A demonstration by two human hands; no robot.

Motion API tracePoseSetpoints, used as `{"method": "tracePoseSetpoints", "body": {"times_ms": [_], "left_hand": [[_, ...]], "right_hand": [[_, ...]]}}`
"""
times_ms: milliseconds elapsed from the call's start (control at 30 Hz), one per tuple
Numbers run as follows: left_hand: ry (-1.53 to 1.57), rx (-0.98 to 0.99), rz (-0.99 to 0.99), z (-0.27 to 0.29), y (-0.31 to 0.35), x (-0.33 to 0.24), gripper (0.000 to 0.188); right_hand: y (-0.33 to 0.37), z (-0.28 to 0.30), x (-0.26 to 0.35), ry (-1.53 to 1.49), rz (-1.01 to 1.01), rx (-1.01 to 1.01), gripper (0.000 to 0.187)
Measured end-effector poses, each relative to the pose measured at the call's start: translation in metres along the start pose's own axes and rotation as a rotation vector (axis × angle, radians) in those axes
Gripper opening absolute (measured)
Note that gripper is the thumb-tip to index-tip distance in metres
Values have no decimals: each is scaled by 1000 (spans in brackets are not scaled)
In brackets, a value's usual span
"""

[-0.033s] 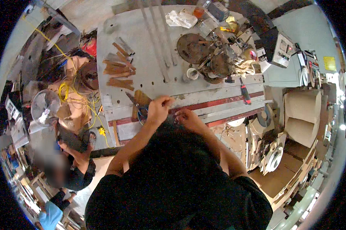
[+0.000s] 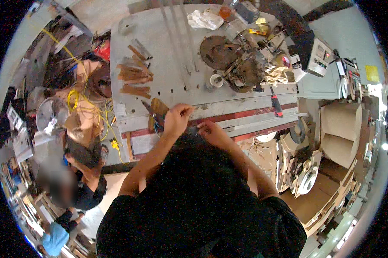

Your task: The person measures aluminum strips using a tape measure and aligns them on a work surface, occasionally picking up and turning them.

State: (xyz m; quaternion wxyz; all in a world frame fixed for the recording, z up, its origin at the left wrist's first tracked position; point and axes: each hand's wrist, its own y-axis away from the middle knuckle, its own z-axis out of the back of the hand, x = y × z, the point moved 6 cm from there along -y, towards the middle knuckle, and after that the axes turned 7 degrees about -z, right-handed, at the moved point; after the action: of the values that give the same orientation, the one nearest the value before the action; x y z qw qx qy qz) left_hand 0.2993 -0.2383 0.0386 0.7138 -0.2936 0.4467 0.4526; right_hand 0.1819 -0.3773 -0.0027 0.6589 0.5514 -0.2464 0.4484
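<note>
Over the near edge of the grey worktable (image 2: 159, 38), my left hand (image 2: 178, 118) is closed, thumb and fingertips pinched together. Just to its right and a little nearer me, my right hand (image 2: 211, 131) has its fingers curled in. Whatever either pinch holds is too small to make out. Left of my left hand lie a dark pointed hand tool (image 2: 148, 108) and a brown wood piece (image 2: 160, 106). A long dark red strip (image 2: 228, 117) runs along the table edge beyond my right hand. Farther right rests a tool with a red and black handle (image 2: 276, 104).
Wood strips (image 2: 134, 74) lie at the table's far left. Greasy round metal parts (image 2: 220, 52) and a white cup (image 2: 216, 80) stand beyond my hands. An open cardboard box (image 2: 340, 133) is on the right. On the left, another person (image 2: 88, 185) sits near yellow cable (image 2: 73, 99).
The whole view has shifted slightly. Both hands keep nearly the same place and closed pose.
</note>
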Motion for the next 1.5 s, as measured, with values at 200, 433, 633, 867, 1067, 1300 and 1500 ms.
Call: {"method": "tracePoseSetpoints", "body": {"times_ms": [200, 433, 633, 867, 1067, 1300, 1500], "left_hand": [[-152, -75, -18, 13, 4, -28, 14], [-436, 229, -231, -80, 60, -49, 32], [-554, 262, -245, -143, 80, -52, 46], [-650, 179, -199, -151, 78, -37, 45], [-559, 137, -183, -141, 83, -42, 37], [-639, 122, -190, -164, 79, -31, 30], [-469, 134, -228, -170, 70, -71, 28]], "right_hand": [[39, 45, -16, 240, 27, -37, 25], [82, 110, -68, 472, -21, 84, 37], [117, 214, -97, 282, -115, -399, 33], [87, 339, -142, 757, -6, -801, 48], [76, 360, -134, 831, -91, -498, 44], [71, 362, -112, 760, 163, -545, 46], [72, 259, -115, 59, 98, 65, 28]]}}
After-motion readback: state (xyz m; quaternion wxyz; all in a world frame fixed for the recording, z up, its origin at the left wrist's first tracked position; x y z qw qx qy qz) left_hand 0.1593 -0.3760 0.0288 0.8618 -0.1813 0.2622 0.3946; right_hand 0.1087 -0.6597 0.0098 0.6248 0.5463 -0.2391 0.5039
